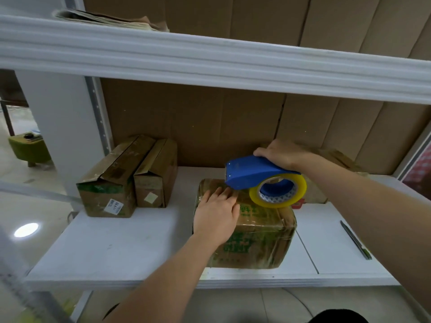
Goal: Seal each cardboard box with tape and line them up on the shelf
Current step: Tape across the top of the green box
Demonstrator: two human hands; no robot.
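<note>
The right hand (283, 155) grips the top of a blue tape dispenser (250, 172), its yellowish tape roll (278, 191) hanging just below the wrist. The dispenser's front edge meets the top of a cardboard box (258, 234) on the white shelf (121, 248). The left hand (215, 216) lies flat, fingers straight, pressing the box top just beside that edge. Two more boxes (127, 178) stand touching at the shelf's left, well apart. A utility knife (355, 240) lies to the right.
</note>
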